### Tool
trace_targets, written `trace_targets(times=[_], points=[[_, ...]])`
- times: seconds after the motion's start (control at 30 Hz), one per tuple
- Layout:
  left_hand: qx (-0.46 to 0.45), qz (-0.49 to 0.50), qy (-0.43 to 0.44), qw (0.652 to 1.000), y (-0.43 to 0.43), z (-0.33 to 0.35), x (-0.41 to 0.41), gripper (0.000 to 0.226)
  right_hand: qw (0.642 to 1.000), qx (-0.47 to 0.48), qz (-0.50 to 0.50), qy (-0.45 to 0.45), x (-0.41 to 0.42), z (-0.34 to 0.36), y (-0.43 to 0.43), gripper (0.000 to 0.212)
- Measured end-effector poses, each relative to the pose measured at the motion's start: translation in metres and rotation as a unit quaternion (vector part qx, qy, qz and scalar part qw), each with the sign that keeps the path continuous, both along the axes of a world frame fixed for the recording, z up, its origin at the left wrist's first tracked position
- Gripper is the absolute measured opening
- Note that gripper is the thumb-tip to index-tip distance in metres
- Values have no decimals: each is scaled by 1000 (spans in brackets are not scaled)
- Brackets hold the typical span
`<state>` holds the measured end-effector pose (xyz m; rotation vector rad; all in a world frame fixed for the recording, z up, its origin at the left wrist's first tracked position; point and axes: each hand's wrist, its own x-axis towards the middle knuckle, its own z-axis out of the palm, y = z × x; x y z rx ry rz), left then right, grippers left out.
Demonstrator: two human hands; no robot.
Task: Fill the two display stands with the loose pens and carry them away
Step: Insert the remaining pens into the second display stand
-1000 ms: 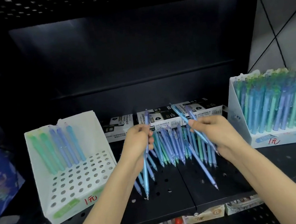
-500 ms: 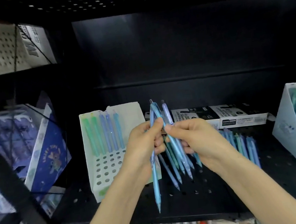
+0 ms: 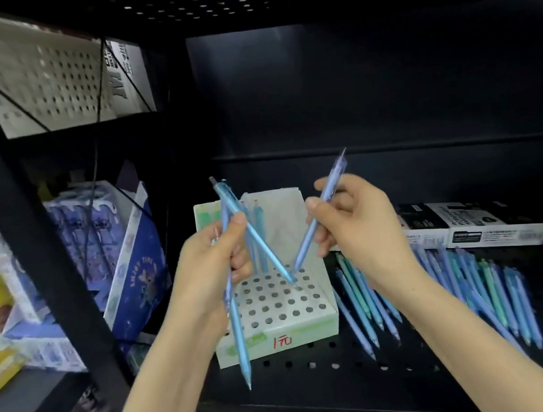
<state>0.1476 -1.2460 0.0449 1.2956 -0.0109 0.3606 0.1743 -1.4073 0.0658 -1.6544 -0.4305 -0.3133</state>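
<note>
Blue pens (image 3: 237,331) are gripped in the left hand (image 3: 211,269), with the fingers curled round them. One hangs towards six o'clock. Another slants towards five o'clock, its tip at the holes of the white stand (image 3: 314,330). A lilac pen (image 3: 322,209) is pinched in the right hand (image 3: 359,228), its tip pointed towards seven o'clock at the same holes. Loose pens (image 3: 463,284) are spread on the shelf (image 3: 318,365) at the stand's three o'clock.

Stationery shop: black perforated shelving (image 3: 336,366), price-marked pen stand (image 3: 280,339), boxed stock (image 3: 466,228).
</note>
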Motion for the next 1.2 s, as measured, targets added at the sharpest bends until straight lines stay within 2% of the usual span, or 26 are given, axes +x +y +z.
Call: trace_targets(times=[0.07,0.2,0.4,0.47,0.73,0.83,0.97,1.07,1.2], points=[[-4,15,-4,1000,14,1,-2,32,1000,-5,-11,-22,7,1,9,5],[-10,40,-10,999,30,-1,-3,33,997,-55,-51,-33,24,-2,28,30],[-4,47,-1,999,36,-5,-4,31,974,-210,-76,-44,42,-19,49,34],[6,43,1,999,37,-6,-4,31,969,-232,-81,-41,46,-22,50,35],[20,23,0,1000,34,-5,-3,31,962,-261,-77,-29,50,-22,53,33],[17,14,0,1000,32,-5,-2,32,960,-268,-77,-25,52,-25,53,23],[16,10,6,1000,31,-6,0,35,925,-364,-101,-48,50,-29,58,12],[14,9,6,1000,31,-6,-1,34,900,-423,-103,-36,50,-29,63,13],[26,10,4,1000,30,-6,-2,33,917,-394,-60,29,52,-25,59,15]])
